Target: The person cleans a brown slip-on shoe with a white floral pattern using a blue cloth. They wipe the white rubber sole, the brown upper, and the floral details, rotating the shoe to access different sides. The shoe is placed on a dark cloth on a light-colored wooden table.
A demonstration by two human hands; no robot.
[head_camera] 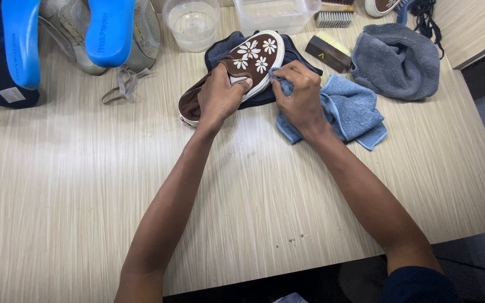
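Left hand (220,96) grip clasps the brown daisy-print shoe (237,70) on the worktop (85,185); right hand (300,92) pinches a blue cloth (346,112) against its white sole edge. Advisable: steady hold, short firm strokes.

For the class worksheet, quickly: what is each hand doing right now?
Left hand: closed, gripping the brown shoe at its opening.
Right hand: closed on the blue cloth, pressing it against the shoe's side.
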